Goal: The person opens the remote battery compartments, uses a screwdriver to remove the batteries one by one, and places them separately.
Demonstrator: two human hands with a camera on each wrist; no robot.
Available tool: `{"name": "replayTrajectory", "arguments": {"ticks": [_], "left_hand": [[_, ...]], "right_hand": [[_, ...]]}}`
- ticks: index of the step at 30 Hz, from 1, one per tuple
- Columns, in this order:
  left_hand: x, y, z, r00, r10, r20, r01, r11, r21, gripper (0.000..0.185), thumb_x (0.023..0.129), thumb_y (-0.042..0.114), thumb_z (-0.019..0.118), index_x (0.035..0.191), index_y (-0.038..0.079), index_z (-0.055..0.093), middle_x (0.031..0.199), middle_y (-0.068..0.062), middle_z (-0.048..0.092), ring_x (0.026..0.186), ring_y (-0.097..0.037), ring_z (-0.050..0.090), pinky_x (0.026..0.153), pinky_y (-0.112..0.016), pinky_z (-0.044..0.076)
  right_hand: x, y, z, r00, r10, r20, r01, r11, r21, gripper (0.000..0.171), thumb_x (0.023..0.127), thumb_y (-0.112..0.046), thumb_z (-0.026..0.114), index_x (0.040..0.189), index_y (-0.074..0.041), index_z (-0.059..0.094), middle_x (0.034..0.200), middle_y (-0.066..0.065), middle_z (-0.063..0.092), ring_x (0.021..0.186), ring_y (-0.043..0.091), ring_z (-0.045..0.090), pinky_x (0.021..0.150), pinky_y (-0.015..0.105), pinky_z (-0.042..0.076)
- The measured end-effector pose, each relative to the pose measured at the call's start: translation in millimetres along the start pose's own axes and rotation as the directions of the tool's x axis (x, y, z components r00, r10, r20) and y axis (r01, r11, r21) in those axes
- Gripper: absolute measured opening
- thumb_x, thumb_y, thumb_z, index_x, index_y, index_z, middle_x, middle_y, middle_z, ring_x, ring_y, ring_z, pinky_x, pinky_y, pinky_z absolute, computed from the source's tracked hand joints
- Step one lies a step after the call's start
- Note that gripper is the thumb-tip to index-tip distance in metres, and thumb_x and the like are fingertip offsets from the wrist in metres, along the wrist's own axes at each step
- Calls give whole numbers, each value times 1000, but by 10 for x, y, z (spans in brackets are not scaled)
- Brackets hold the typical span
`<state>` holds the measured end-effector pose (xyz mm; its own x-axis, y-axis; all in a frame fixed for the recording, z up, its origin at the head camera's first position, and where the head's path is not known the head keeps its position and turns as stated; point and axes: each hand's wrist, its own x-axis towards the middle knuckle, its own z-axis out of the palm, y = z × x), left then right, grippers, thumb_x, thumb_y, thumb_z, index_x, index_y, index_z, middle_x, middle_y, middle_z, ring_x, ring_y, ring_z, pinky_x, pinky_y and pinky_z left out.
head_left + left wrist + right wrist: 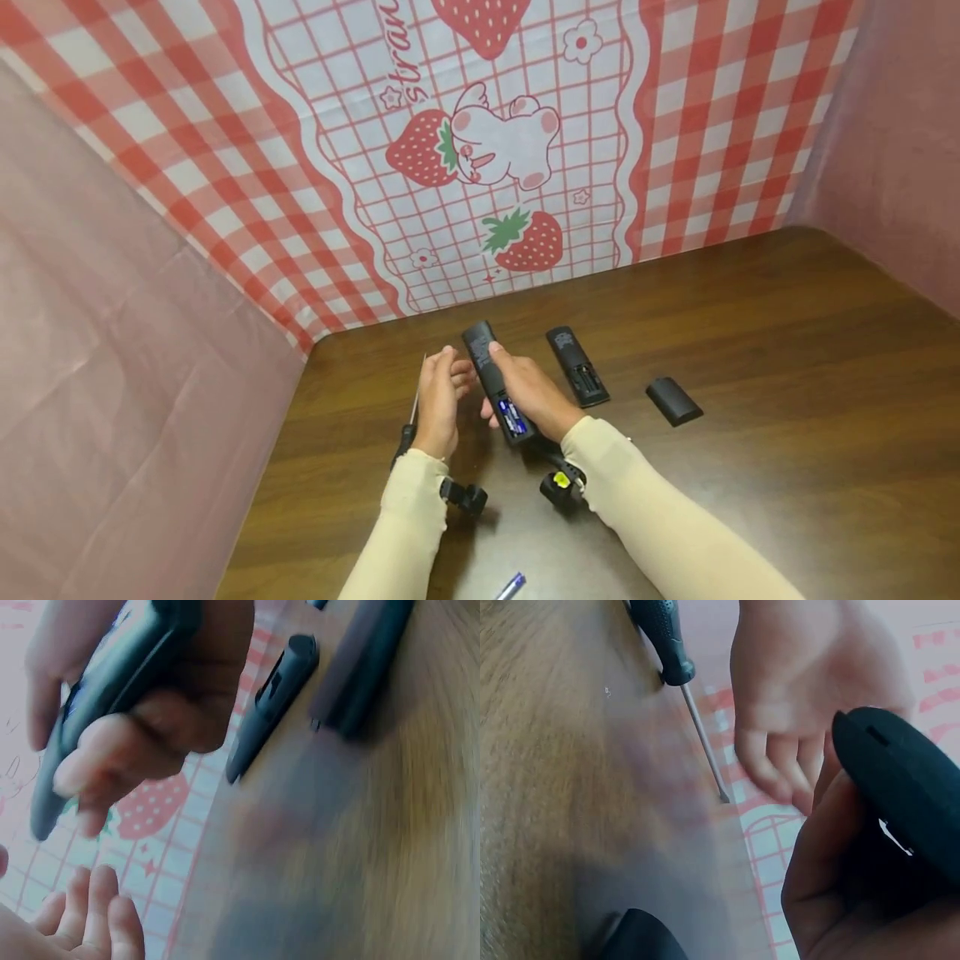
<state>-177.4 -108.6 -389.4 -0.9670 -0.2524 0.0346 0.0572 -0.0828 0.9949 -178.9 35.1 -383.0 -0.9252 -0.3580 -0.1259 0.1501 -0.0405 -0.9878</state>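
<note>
My right hand point(536, 392) grips a black remote control point(495, 379) held back side up, its battery bay uncovered with blue-labelled batteries showing. The left wrist view shows these fingers wrapped round the remote point(112, 682) above the table. My left hand point(438, 400) hovers just left of it, fingers relaxed and holding nothing, fingertips close to the remote's edge. In the right wrist view the left hand point(802, 697) hangs empty beside the remote's end point(900, 802). A black-handled screwdriver point(414, 408) point(676, 652) lies on the table left of my left hand.
A second black remote point(577, 367) point(274, 701) with an uncovered battery bay lies right of my hands, a loose black battery cover point(673, 401) further right. A small blue and silver object point(510, 586) lies at the near edge. Strawberry-print cloth walls point(480, 167) enclose the brown table point(787, 350).
</note>
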Motion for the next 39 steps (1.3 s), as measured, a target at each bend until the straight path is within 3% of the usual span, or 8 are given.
{"name": "replayTrajectory", "arguments": {"ticks": [6, 12, 17, 22, 27, 34, 36, 39], "left_hand": [[43, 68, -300, 999, 25, -32, -21, 992, 125, 26, 102, 23, 55, 109, -1, 61, 91, -12, 67, 73, -18, 66, 60, -28, 47], [68, 108, -692, 999, 16, -32, -8, 972, 236, 16, 99, 12, 55, 100, -1, 65, 80, -10, 68, 66, -18, 67, 52, -24, 43], [50, 139, -908, 1000, 13, -12, -8, 934, 357, 23, 100, 14, 56, 106, -8, 63, 81, -14, 68, 67, -22, 67, 58, -29, 50], [35, 162, -1037, 999, 10, 39, -28, 865, 502, 20, 99, 12, 58, 104, -6, 65, 81, -14, 69, 69, -23, 68, 70, -32, 55], [9, 180, -1138, 997, 3, 79, -57, 726, 686, 17, 99, 17, 60, 100, 2, 69, 81, -9, 69, 71, -20, 67, 70, -32, 54], [-55, 203, -1247, 988, 28, 155, -155, 320, 935, 21, 97, 35, 62, 105, 17, 73, 93, 3, 71, 79, -19, 65, 68, -45, 50], [-79, 218, -1254, 984, -2, 180, -173, 253, 952, 25, 98, 37, 62, 109, 17, 72, 97, 1, 72, 82, -21, 67, 69, -48, 51], [-104, 239, -1245, 976, -76, 203, -186, 184, 965, 30, 98, 39, 61, 115, 16, 69, 102, -2, 72, 85, -25, 69, 70, -50, 52]], "right_hand": [[2, 34, -3, 1000, 6, -24, -6, 1000, 8, 70, 105, -57, 32, 109, 8, 57, 68, 17, 68, 51, 24, 64, 50, 36, 55], [10, 45, 9, 1000, 3, -14, -4, 1000, -10, 69, 105, -57, 33, 112, 7, 57, 70, 17, 68, 51, 23, 65, 52, 38, 56], [29, 50, -28, 999, 20, -25, -19, 1000, 4, 71, 104, -59, 34, 113, 8, 56, 72, 18, 68, 52, 23, 65, 54, 40, 57], [27, 32, -91, 998, 39, -49, -36, 998, 46, 68, 104, -58, 35, 113, 5, 58, 73, 18, 68, 52, 22, 65, 56, 42, 57], [21, -15, -120, 996, 47, -72, -42, 997, 63, 64, 105, -55, 34, 111, 3, 62, 72, 19, 68, 53, 22, 65, 56, 42, 58], [36, -58, -137, 996, 45, -77, -42, 998, 39, 64, 106, -54, 33, 114, 2, 62, 73, 19, 68, 59, 28, 68, 61, 45, 58], [46, -52, -132, 996, 36, -76, -33, 999, 40, 65, 106, -54, 33, 113, 3, 62, 73, 18, 68, 58, 28, 68, 61, 45, 58], [45, -36, -127, 996, 18, -83, -14, 999, 48, 65, 106, -54, 32, 113, 4, 61, 72, 18, 68, 56, 25, 67, 60, 45, 58]]}}
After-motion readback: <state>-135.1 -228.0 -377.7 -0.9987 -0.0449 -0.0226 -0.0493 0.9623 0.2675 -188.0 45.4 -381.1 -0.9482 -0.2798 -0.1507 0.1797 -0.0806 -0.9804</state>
